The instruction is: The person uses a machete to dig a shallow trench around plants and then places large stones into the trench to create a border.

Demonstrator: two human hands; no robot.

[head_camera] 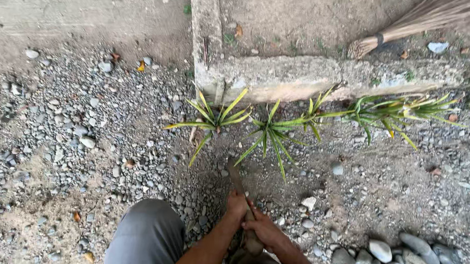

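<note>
Both of my hands grip one long flat blade with a wooden handle. Its tip is stuck in the gravelly soil just in front of two small spiky green-and-yellow plants. My left hand wraps the upper part of the handle. My right hand holds the lower end, close to my body. My grey-trousered knee shows at the bottom left.
A concrete curb runs behind the plants, with more spiky plants along it to the right. A straw broom lies at the top right. Large grey stones are piled at the bottom right. Loose gravel covers the ground at left.
</note>
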